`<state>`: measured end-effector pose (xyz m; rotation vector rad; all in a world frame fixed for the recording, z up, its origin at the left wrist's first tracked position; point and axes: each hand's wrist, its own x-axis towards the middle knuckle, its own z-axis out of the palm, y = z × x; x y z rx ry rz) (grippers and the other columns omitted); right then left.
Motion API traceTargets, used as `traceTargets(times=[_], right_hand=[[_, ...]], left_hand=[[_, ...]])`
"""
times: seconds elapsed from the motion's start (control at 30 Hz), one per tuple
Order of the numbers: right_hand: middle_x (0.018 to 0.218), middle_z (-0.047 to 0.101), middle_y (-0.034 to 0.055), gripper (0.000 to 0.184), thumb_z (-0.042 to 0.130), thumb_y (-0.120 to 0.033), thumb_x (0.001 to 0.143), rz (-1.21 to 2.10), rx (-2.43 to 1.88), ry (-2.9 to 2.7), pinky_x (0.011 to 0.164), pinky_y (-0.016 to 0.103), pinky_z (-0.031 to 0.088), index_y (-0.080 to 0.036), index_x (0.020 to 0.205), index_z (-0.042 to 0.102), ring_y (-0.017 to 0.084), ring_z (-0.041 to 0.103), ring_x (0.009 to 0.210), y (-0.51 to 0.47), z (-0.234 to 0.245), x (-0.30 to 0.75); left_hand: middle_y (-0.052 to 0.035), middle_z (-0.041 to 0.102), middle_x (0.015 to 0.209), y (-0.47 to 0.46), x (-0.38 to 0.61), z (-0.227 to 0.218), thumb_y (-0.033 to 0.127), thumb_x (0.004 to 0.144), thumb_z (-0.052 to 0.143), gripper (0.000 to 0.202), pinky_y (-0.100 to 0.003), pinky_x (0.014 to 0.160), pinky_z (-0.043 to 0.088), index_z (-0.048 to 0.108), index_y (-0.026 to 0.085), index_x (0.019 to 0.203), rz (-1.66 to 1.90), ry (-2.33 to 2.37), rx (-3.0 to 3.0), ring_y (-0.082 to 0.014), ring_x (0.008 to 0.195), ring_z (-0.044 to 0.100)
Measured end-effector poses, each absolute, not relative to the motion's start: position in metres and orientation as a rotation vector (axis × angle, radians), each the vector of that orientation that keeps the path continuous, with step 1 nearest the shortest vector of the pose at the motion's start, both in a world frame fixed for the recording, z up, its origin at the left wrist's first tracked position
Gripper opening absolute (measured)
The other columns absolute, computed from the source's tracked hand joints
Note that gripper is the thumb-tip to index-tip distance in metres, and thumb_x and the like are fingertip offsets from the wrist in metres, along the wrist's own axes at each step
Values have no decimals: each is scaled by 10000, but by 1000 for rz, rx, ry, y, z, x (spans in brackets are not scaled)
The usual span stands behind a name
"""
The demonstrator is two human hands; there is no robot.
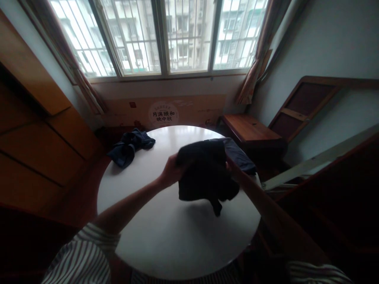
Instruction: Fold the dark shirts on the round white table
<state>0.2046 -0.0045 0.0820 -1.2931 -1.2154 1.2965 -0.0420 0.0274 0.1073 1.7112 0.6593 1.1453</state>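
A black garment [204, 169] hangs in the air over the round white table [142, 221], gripped at both sides. My left hand [172, 170] closes on its left edge, the fingertips hidden behind the cloth. At the opposite edge my right hand [233, 170] grips it, partly covered by the dark fabric. A narrow end of the cloth dangles at the lower right, a little above the tabletop. Which kind of garment it is I cannot make out. Just behind my right hand, a folded dark cloth [239, 156] lies at the table's right edge.
A crumpled navy garment [130, 146] lies at the table's far left, partly over the edge. Beyond the table's right side stands a low wooden table [251, 128]. Orange-brown cabinets [38, 150] are on the left, and a barred window [186, 35] is ahead.
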Motion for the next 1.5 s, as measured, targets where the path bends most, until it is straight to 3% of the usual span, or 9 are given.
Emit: traceTargets(times=[0.1, 0.23, 0.43, 0.53, 0.67, 0.77, 0.9, 1.17, 1.5], right_hand=[[678, 697, 85, 778, 290, -830, 855, 1442, -1233, -1093, 659, 405, 592, -196, 926, 735, 302, 715, 790, -24, 85, 198], [777, 734, 71, 511, 493, -655, 890, 1676, -1095, -860, 742, 402, 600, -208, 988, 720, 276, 725, 830, -39, 74, 170], [837, 738, 77, 388, 482, -476, 941, 1751, -1259, -892, 695, 319, 582, -167, 1091, 662, 206, 711, 761, -33, 45, 155], [816, 719, 64, 439, 482, -523, 935, 1399, -1482, -1092, 596, 300, 558, -178, 1172, 614, 182, 677, 638, -26, 39, 173], [826, 711, 84, 410, 580, -503, 886, 738, -1577, -1505, 609, 314, 557, -163, 1103, 653, 202, 676, 660, -11, 43, 187], [1016, 727, 122, 323, 555, -412, 914, 445, -1459, -1711, 791, 366, 569, -166, 1081, 680, 241, 703, 878, 8, 48, 175], [1276, 660, 124, 333, 505, -303, 966, 235, -1383, -1999, 1086, 388, 413, -177, 1242, 643, 247, 592, 1217, 45, 48, 149], [1023, 708, 144, 288, 633, -358, 917, 248, -1580, -1920, 918, 346, 496, -123, 1064, 712, 251, 668, 971, 88, 14, 157], [893, 634, 75, 283, 497, -355, 990, 228, -1362, -1882, 884, 356, 486, -175, 990, 715, 224, 614, 895, 90, -4, 160]], left_hand=[[-53, 740, 877, 45, -41, 131, 382, 733, 795, 346, -328, 765, 571, 719, 125, 950, 1184, 678, 1293, -209, 797, 695], [-71, 728, 791, 73, -46, 116, 320, 659, 847, 365, -357, 773, 585, 706, 99, 913, 1044, 795, 1088, -225, 772, 703], [-224, 670, 1166, 90, -56, 50, 284, 711, 818, 532, -473, 968, 508, 603, 64, 1146, 906, 1237, 1300, -334, 1088, 650], [-273, 459, 1440, 72, -58, 34, 320, 724, 823, 777, -498, 1148, 318, 461, 61, 1361, 1053, 1367, 1750, -377, 1383, 404], [-210, 335, 1563, 28, -55, 27, 448, 927, 585, 641, -514, 1200, 204, 433, 98, 1442, 822, 1173, 2542, -345, 1467, 267], [-197, 368, 1555, 0, -52, 18, 563, 960, 470, 677, -570, 1190, 191, 433, 108, 1460, 529, 1057, 2829, -350, 1454, 300], [-214, 362, 1554, -18, -49, 5, 537, 1000, 392, 665, -605, 1184, 173, 410, 67, 1471, 440, 1052, 3018, -350, 1461, 287], [-172, 657, 1136, -22, -71, 10, 324, 1005, 481, 366, -423, 904, 504, 603, 73, 1242, 563, 801, 3123, -281, 1042, 613], [-39, 587, 682, 0, -65, 5, 497, 1000, 453, 425, -302, 601, 409, 587, 154, 787, 593, 737, 3221, -186, 630, 575]])
